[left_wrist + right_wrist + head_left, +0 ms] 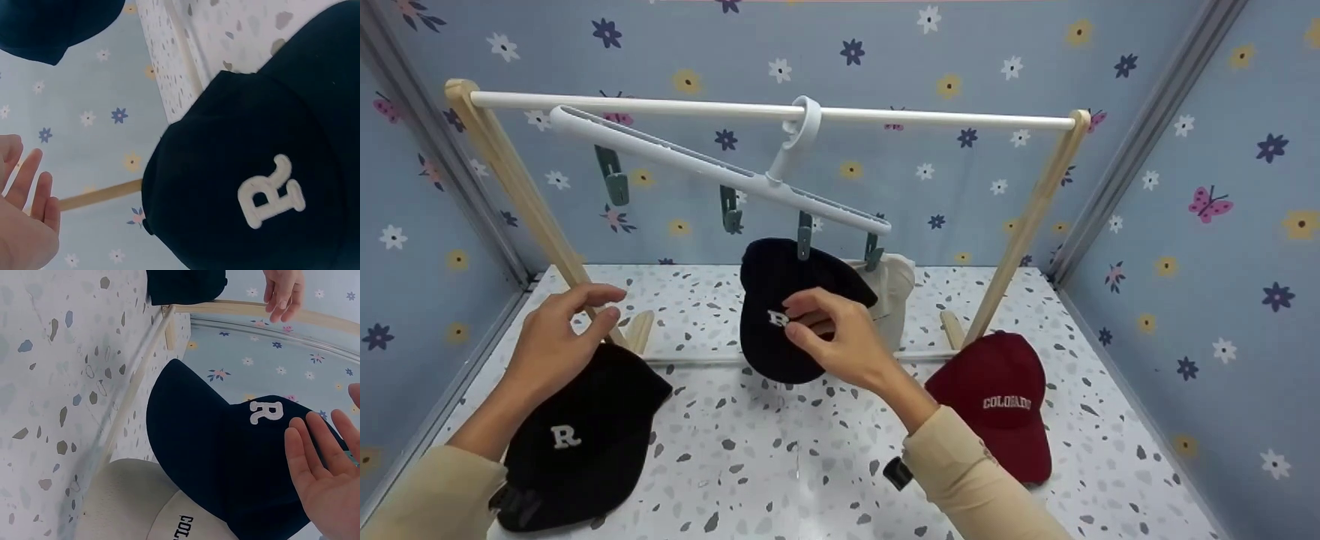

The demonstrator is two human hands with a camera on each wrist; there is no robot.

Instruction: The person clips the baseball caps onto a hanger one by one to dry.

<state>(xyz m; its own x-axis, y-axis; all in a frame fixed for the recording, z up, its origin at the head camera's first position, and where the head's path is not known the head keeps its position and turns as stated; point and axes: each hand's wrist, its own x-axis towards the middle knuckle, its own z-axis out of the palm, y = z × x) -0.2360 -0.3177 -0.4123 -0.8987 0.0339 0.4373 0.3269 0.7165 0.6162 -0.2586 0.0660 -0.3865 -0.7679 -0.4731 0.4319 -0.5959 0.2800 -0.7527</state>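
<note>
A black cap with a white R (pixel 761 285) hangs from a dark green clip (pixel 804 238) on the white hanger (pixel 660 154). In front of it my right hand (pixel 844 334) is held with loosely bent fingers and nothing in its grasp; whether it touches the cap I cannot tell. A cream cap (pixel 898 281) hangs partly hidden behind, by the hanger's end clip (pixel 874 253). At the left, a second black R cap (pixel 592 435) lies on the speckled surface. Above this cap, my left hand (pixel 559 334) holds nothing, its fingers apart from the cap in the left wrist view.
The tilted hanger hooks over the white rail (pixel 960 117) of a wooden-sided rack (pixel 1027 225). Two more green clips hang from its left half, one of them a clip (pixel 615 180) near the far end. A dark red COLORADO cap (pixel 1009 375) lies at the right, partly behind my right sleeve.
</note>
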